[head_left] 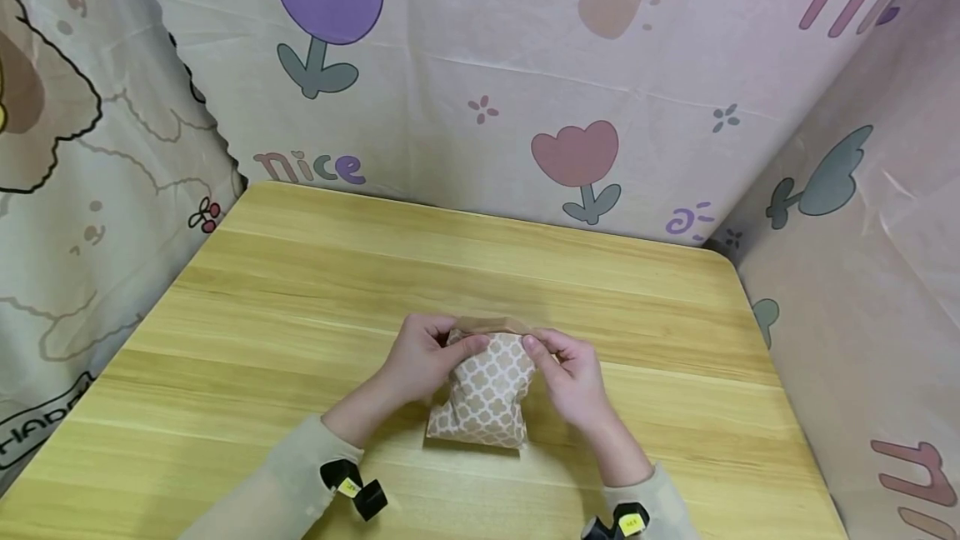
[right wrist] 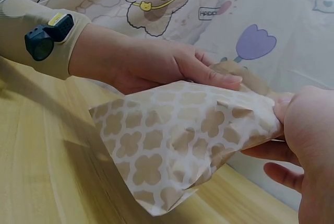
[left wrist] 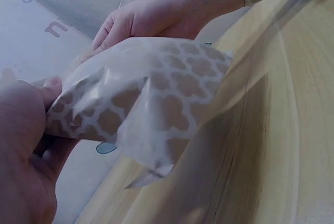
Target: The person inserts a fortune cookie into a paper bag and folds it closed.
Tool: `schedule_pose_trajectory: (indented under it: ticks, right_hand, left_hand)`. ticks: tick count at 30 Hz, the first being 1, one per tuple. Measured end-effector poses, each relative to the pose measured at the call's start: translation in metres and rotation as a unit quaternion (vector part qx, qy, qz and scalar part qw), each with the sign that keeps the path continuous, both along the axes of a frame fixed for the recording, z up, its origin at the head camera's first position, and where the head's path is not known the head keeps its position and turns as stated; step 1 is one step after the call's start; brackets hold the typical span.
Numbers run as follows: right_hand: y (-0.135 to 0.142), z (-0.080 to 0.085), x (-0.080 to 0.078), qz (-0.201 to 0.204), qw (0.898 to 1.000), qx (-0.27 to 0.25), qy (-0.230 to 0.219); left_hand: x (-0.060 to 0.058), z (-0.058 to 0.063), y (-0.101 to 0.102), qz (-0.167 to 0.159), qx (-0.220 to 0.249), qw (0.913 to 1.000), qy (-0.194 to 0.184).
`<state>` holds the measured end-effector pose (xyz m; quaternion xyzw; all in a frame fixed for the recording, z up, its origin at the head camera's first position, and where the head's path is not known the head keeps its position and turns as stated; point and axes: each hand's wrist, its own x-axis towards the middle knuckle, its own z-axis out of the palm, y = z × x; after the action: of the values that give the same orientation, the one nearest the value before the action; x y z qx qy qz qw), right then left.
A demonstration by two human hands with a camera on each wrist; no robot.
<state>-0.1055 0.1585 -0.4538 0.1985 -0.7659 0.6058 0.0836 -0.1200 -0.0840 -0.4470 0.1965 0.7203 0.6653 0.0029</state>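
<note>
A tan paper bag (head_left: 487, 398) with a white lattice pattern is held over the table by its upper end. My left hand (head_left: 427, 357) pinches the upper left corner, thumb lying across the front face. On the other side, my right hand (head_left: 573, 377) grips the upper right edge between thumb and fingers. A plain brown strip of paper shows along the top, between the hands. In the right wrist view the bag (right wrist: 156, 140) looks bulged and creased, its lower corners pointing down. What it contains is hidden.
The light wood table (head_left: 300, 273) reaches back to a printed cloth (head_left: 450, 48) with flowers and hearts. More printed cloth hangs at the left and right sides. A small black device (head_left: 352, 488) is strapped to each sleeve's cuff.
</note>
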Motion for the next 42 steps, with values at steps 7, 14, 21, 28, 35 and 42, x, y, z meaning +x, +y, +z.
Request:
schedule_pose_trajectory:
  ticks: [7,14,21,28,35,42]
  right_hand:
    - [0.000,0.002,-0.001,0.009,1.000,-0.014,0.001]
    - [0.000,0.004,-0.005,0.037,0.999,-0.031,-0.011]
    - [-0.001,0.004,-0.004,0.040,0.999,-0.031,-0.017]
    - [-0.001,0.005,-0.003,0.037,0.998,-0.038,-0.018]
    - [0.003,0.006,-0.002,0.042,0.998,-0.043,-0.027]
    - [0.010,0.007,-0.004,0.061,0.996,-0.062,-0.036]
  left_hand:
    - [0.000,0.002,-0.002,-0.019,0.007,0.9998,-0.004]
    - [-0.001,0.002,-0.002,-0.001,0.024,0.9996,-0.014]
    - [-0.001,0.000,0.001,0.011,0.039,0.9988,-0.027]
    - [-0.003,0.000,-0.002,-0.002,0.022,0.9997,-0.001]
    - [-0.003,0.002,-0.012,-0.064,0.017,0.9978,-0.002]
    - [-0.005,0.004,-0.018,-0.100,0.032,0.9943,0.016]
